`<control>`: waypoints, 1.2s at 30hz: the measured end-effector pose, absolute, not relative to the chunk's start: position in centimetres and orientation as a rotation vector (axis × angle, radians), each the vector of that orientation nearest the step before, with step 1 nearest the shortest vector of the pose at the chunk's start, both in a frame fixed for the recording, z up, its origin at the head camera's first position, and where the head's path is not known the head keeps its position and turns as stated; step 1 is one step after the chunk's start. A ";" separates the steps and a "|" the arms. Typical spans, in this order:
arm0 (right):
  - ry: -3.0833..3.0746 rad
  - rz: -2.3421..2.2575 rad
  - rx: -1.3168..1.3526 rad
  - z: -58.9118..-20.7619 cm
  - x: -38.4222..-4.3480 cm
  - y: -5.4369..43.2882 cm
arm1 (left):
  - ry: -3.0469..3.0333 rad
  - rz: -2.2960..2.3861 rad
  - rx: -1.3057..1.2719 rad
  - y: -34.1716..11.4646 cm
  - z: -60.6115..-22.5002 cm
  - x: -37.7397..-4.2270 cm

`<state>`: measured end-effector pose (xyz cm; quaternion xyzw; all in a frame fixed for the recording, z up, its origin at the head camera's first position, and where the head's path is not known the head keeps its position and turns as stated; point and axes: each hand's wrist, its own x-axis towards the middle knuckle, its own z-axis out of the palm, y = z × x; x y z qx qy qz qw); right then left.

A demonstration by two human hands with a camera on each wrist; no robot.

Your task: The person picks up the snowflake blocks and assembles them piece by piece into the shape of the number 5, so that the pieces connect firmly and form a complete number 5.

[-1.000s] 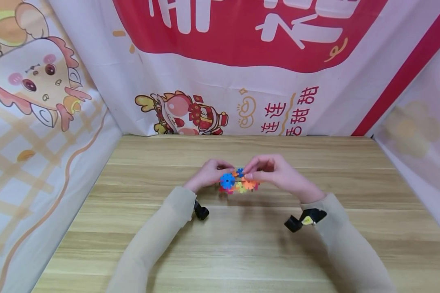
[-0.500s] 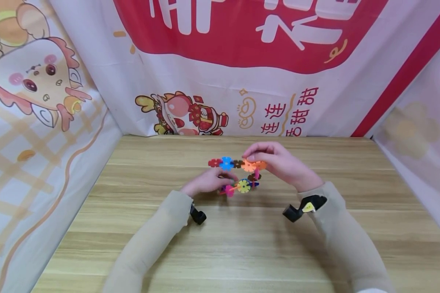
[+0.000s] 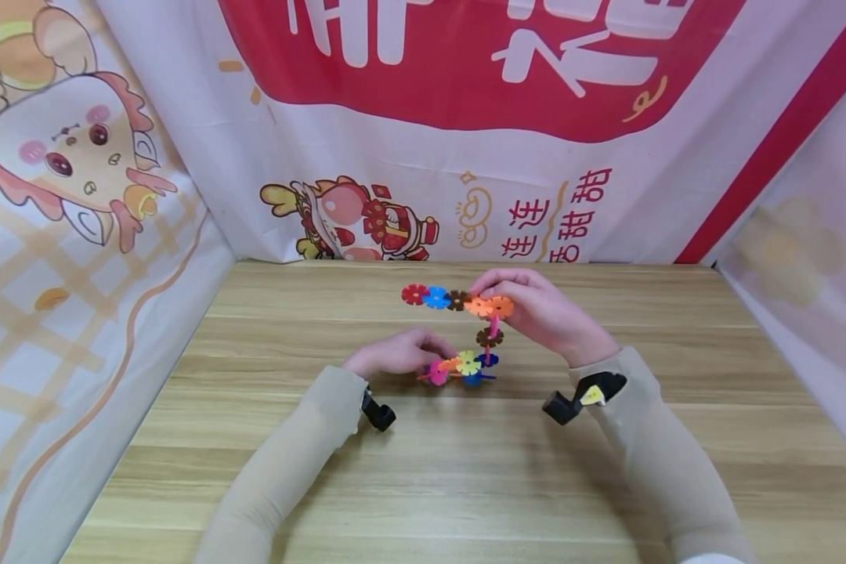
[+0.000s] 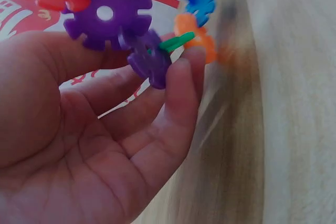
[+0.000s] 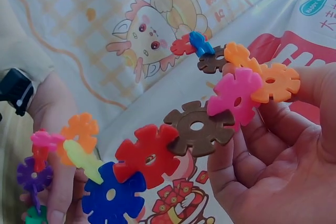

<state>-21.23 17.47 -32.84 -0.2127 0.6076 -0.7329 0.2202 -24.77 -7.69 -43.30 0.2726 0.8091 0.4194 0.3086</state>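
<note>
A chain of slotted plastic snowflake discs hangs between my two hands. My right hand (image 3: pixel 536 309) pinches an orange disc (image 5: pixel 283 83) at the upper bend. From there a brown disc (image 3: pixel 457 300), a blue disc (image 3: pixel 437 298) and, at the free end, a red disc (image 3: pixel 415 294) stick out leftward. Below the bend, the strand runs through a pink disc (image 5: pixel 236 90), another brown disc and a dark blue disc (image 5: pixel 100 198) to a yellow disc (image 3: pixel 468 362). Lower down, my left hand (image 3: pixel 402 352) grips the chain near a purple disc (image 4: pixel 134 3) and a green disc (image 4: pixel 178 42).
The wooden table (image 3: pixel 430 486) spreads under both hands. Printed cloth (image 3: pixel 366 141) walls it at the back and on both sides. Black wrist cameras sit on both sleeves, the right one (image 3: pixel 560 407) jutting inward.
My right hand has risen slightly away from the left, swinging the strand with the red end disc up and opening out the chain. My left hand has shifted slightly left and lower.
</note>
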 end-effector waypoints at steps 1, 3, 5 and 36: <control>1.679 -2.029 -0.583 -32.8 -21.2 17.4 | 2.132 1.113 0.717 -7.8 -43.3 -24.8; 1.678 -2.036 -0.574 -32.8 -21.2 17.4 | 2.126 1.120 0.721 -7.9 -43.5 -25.0; 1.672 -2.051 -0.565 -32.9 -21.2 17.4 | 2.133 1.132 0.729 -8.1 -43.6 -25.1; 2.211 -2.153 -0.552 -34.1 -21.4 14.3 | 2.727 2.116 0.888 -6.4 -35.7 -19.6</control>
